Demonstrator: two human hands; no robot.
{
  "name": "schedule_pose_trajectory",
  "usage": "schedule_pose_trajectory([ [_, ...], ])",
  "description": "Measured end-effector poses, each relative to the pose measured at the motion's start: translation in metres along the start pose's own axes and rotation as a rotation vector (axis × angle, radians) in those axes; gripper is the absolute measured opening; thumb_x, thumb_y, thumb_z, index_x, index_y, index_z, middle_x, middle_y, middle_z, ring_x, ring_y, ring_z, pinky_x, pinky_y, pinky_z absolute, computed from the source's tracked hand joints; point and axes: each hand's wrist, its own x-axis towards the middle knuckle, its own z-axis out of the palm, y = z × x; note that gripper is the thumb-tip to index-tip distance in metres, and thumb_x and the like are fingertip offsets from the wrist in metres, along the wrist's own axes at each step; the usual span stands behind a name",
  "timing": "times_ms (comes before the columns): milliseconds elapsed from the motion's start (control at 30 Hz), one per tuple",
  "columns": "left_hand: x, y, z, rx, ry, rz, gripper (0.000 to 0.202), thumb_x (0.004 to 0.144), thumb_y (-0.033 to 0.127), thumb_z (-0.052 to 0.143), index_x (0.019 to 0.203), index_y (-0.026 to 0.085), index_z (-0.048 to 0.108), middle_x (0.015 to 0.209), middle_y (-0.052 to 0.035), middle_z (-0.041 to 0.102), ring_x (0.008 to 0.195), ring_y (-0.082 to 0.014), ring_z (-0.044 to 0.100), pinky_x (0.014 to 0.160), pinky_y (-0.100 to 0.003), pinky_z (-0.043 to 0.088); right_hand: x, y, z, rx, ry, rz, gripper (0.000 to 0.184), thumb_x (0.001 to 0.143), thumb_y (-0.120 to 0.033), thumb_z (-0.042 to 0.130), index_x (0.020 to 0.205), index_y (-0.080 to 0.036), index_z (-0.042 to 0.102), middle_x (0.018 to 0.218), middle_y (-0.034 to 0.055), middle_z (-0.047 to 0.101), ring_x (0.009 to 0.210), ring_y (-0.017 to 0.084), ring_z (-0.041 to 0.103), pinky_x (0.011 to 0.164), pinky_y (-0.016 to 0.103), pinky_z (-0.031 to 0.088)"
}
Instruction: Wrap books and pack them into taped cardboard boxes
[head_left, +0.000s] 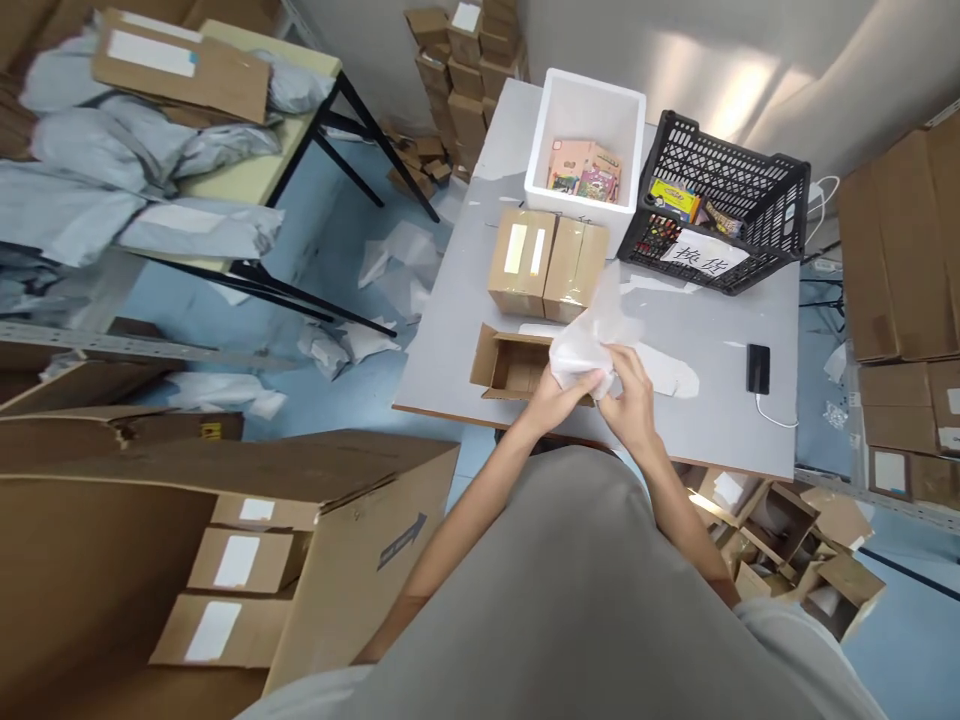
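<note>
Both of my hands hold a white translucent packing sheet (583, 345) over the near side of the table. My left hand (556, 400) grips its lower left part, thumb pressed on top. On the other side, my right hand (630, 398) has its fingers closed on the sheet's right edge. Whether anything is wrapped inside cannot be made out. Just left of the sheet, partly behind my left hand, sits a small cardboard box (489, 362) with its flaps up. Behind it stand two closed, taped cardboard boxes (551, 265) side by side.
A white foam box (634, 150) holding colourful packs and a black plastic crate (757, 170) stand at the table's back. A phone (758, 369) with a cable lies at right. A large open carton (375, 540) stands at left; discarded boxes (780, 530) lie below right.
</note>
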Motion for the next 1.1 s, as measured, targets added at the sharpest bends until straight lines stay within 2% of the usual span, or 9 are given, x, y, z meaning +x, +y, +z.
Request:
schedule_pose_trajectory([
  [133, -0.011, -0.015, -0.015, -0.117, 0.283, -0.112, 0.057, 0.086, 0.063, 0.087, 0.120, 0.017, 0.077, 0.124, -0.0144, 0.083, 0.116, -0.0339, 0.081, 0.097, -0.046, 0.071, -0.011, -0.007, 0.013, 0.275, -0.163, 0.134, 0.060, 0.101, -0.041, 0.074, 0.160, -0.029, 0.067, 0.146, 0.0118, 0.078, 0.133, 0.030, 0.075, 0.118, 0.047, 0.061],
  [233, -0.022, -0.016, -0.033, -0.106, 0.454, -0.133, 0.052, 0.081, 0.053, 0.090, 0.116, 0.017, 0.076, 0.120, -0.0117, 0.083, 0.100, -0.0279, 0.081, 0.076, -0.037, 0.071, -0.016, 0.001, 0.014, 0.309, -0.088, 0.210, 0.054, 0.102, -0.052, 0.077, 0.152, -0.030, 0.074, 0.150, 0.0120, 0.076, 0.141, 0.031, 0.071, 0.122, 0.050, 0.059],
  [333, -0.033, -0.011, -0.052, -0.173, 0.487, -0.141, 0.052, 0.077, 0.049, 0.092, 0.115, 0.018, 0.074, 0.116, -0.0100, 0.082, 0.091, -0.0237, 0.080, 0.065, -0.029, 0.065, -0.016, 0.014, 0.022, 0.378, -0.056, 0.346, 0.087, 0.091, -0.071, 0.086, 0.164, -0.031, 0.062, 0.166, 0.0154, 0.064, 0.149, 0.035, 0.065, 0.122, 0.054, 0.059],
  [400, -0.040, -0.008, -0.062, -0.181, 0.462, -0.173, 0.052, 0.078, 0.051, 0.092, 0.113, 0.018, 0.073, 0.109, -0.0099, 0.082, 0.086, -0.0237, 0.079, 0.060, -0.028, 0.061, -0.016, 0.018, 0.034, 0.519, -0.165, 0.419, 0.115, 0.083, -0.080, 0.090, 0.178, -0.033, 0.043, 0.173, 0.0167, 0.057, 0.146, 0.036, 0.068, 0.119, 0.054, 0.062],
  [467, -0.046, -0.005, -0.068, -0.060, 0.458, -0.169, 0.054, 0.080, 0.053, 0.091, 0.117, 0.018, 0.073, 0.107, -0.0096, 0.081, 0.086, -0.0248, 0.078, 0.063, -0.030, 0.062, -0.017, 0.015, 0.047, 0.633, -0.253, 0.408, 0.123, 0.083, -0.081, 0.089, 0.182, -0.034, 0.034, 0.177, 0.0154, 0.052, 0.144, 0.035, 0.070, 0.120, 0.052, 0.062],
  [633, -0.056, -0.002, -0.071, 0.578, 0.381, -0.036, 0.055, 0.095, 0.042, 0.082, 0.146, 0.025, 0.067, 0.133, -0.0093, 0.080, 0.116, -0.0308, 0.077, 0.101, -0.042, 0.063, -0.016, 0.006, 0.061, 0.530, -0.255, 0.207, 0.085, 0.098, -0.066, 0.082, 0.170, -0.030, 0.056, 0.168, 0.0104, 0.062, 0.155, 0.032, 0.060, 0.133, 0.049, 0.050],
  [767, -0.051, -0.003, -0.079, 0.760, 0.326, 0.044, 0.054, 0.098, 0.029, 0.074, 0.152, 0.025, 0.066, 0.149, -0.0111, 0.073, 0.133, -0.0314, 0.071, 0.113, -0.041, 0.057, -0.003, 0.024, 0.055, 0.278, -0.319, 0.048, 0.035, 0.107, -0.037, 0.067, 0.136, -0.029, 0.083, 0.144, 0.0086, 0.078, 0.136, 0.030, 0.072, 0.122, 0.047, 0.057],
  [900, -0.034, -0.011, -0.098, 0.748, 0.213, 0.090, 0.042, 0.097, 0.017, 0.066, 0.137, 0.022, 0.078, 0.134, -0.0098, 0.075, 0.126, -0.0268, 0.073, 0.112, -0.036, 0.057, 0.015, 0.051, 0.053, 0.044, -0.447, 0.036, 0.043, 0.097, -0.012, 0.057, 0.120, -0.028, 0.090, 0.138, 0.0065, 0.081, 0.127, 0.029, 0.077, 0.112, 0.044, 0.061],
  [1100, -0.015, -0.028, -0.124, 0.863, 0.102, -0.058, 0.038, 0.098, 0.009, 0.062, 0.123, 0.023, 0.087, 0.122, -0.0090, 0.080, 0.112, -0.0261, 0.077, 0.103, -0.037, 0.061, 0.030, 0.063, 0.061, -0.324, -0.582, 0.236, 0.051, 0.095, -0.001, 0.052, 0.121, -0.024, 0.089, 0.145, 0.0090, 0.079, 0.132, 0.032, 0.075, 0.115, 0.044, 0.058],
])
